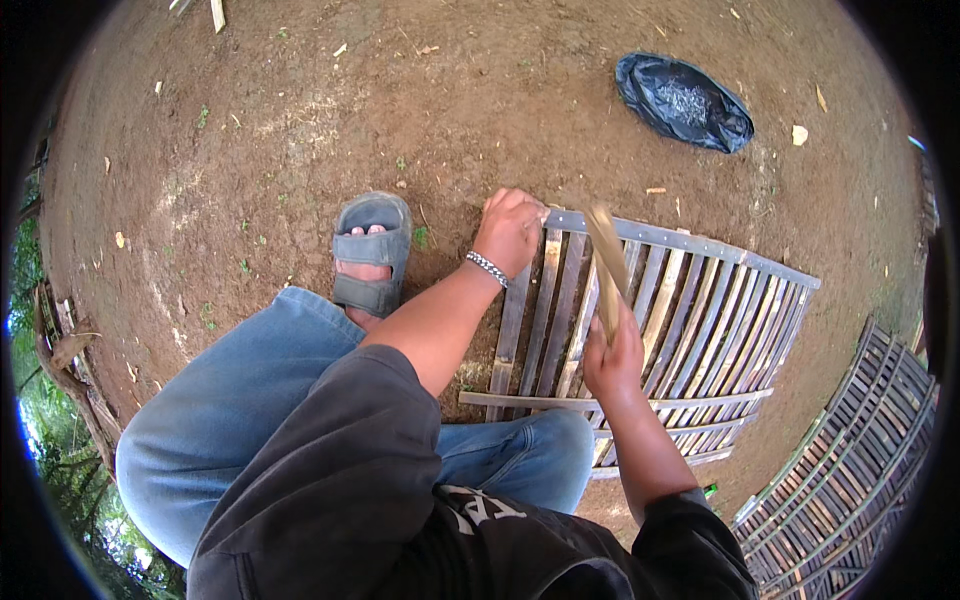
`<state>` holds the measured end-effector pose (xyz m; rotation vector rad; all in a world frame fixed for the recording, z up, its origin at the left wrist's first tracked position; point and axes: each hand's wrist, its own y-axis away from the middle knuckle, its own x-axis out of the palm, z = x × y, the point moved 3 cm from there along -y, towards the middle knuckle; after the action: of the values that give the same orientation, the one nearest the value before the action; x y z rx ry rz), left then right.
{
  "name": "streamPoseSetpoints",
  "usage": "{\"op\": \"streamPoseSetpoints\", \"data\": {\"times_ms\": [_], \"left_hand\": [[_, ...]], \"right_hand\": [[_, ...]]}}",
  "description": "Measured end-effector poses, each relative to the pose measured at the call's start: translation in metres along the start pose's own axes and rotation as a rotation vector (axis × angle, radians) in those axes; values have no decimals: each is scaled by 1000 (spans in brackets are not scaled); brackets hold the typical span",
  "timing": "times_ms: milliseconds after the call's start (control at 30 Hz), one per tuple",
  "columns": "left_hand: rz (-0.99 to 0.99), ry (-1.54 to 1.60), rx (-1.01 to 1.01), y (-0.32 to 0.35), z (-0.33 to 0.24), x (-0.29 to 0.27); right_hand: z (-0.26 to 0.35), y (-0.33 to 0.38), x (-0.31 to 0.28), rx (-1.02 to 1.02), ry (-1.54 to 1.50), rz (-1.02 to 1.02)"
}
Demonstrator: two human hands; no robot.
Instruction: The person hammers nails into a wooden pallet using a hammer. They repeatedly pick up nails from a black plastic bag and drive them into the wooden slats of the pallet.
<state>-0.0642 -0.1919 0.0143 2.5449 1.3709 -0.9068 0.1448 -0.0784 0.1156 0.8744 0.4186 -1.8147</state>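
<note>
A grey sandal [371,253] stands on the bare dirt ground [250,150] at the left. Just right of it, the left hand [510,230] presses closed on the far left corner of a slatted bamboo panel [690,330] lying flat. The right hand [613,358] grips a blurred wooden stick [606,262] above the slats. Far right lies a black plastic bag [683,101]; near right, another slatted panel [850,470].
</note>
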Motion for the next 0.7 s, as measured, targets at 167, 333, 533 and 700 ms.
{"op": "streamPoseSetpoints", "data": {"times_ms": [167, 333, 533, 700], "left_hand": [[21, 3, -19, 3, 1, 1], [4, -3, -6, 6, 3, -1], [30, 6, -30, 5, -2, -1], [30, 24, -34, 4, 4, 3]], "right_hand": [[-27, -7, 21, 262, 172, 283], [-24, 9, 13, 70, -22, -11], [-30, -2, 23, 204, 48, 143], [-36, 8, 26, 229, -111, -68]]}}
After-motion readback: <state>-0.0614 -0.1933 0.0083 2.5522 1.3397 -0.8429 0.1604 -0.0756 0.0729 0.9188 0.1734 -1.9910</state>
